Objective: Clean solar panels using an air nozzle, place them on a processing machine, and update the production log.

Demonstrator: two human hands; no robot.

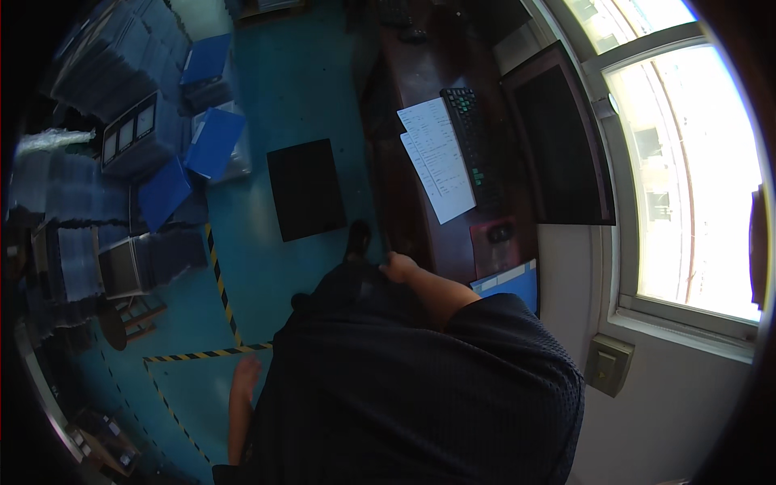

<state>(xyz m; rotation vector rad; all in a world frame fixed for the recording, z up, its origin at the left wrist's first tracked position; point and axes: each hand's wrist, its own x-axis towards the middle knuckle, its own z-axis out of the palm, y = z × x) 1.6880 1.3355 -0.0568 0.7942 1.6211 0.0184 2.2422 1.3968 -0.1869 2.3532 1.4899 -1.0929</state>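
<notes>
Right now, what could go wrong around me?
The dark rectangular thing on the floor could trip you. The blue folders lie askew on your left and might slide if bumped. Your right hand, beside the desk, could knock against its edge.

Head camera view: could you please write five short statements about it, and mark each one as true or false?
1. White printed papers lie beside a long black keyboard with green keys on the reddish-brown desk. True.
2. The large dark flat monitor is left of the keyboard. False: in the picture it is on the right.
3. The bare right hand is near the desk's edge. True.
4. The bare left hand rests on the desk. False: it hangs over the blue-green floor.
5. Yellow-and-black striped tape marks the floor. True.
</notes>
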